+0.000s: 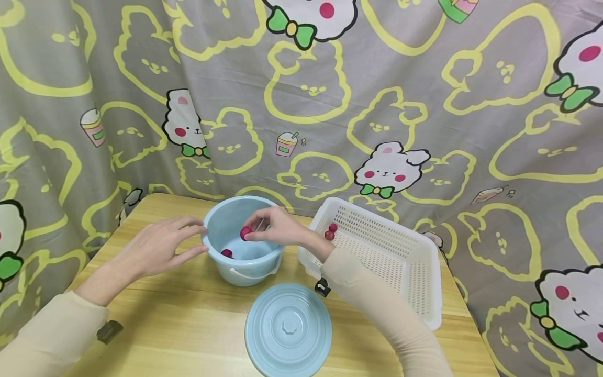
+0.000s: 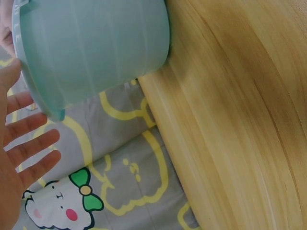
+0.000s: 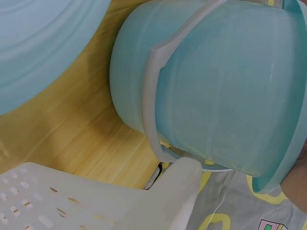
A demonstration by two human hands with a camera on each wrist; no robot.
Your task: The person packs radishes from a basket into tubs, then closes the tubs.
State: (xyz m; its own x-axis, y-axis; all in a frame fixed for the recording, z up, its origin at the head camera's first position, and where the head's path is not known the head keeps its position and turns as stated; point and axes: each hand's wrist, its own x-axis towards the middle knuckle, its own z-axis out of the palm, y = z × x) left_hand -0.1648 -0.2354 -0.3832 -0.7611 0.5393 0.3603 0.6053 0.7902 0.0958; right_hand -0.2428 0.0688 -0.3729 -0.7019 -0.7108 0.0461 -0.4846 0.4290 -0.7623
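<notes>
Right hand [image 1: 273,225] pinches a red fruit [image 1: 246,233] inside the bucket [image 1: 242,268] — one lies below, two are left in the basket [image 1: 381,256] rightward; left hand [image 1: 162,243] spreads beside the rim.

The light-blue bucket [image 1: 249,267] is open from above, but the right hand [image 1: 278,226] occupies its mouth and the left hand [image 1: 166,244] stands at its left rim. The perforated white basket [image 1: 377,254] is accessible except where the right sleeve [image 1: 377,298] crosses its near side.
</notes>
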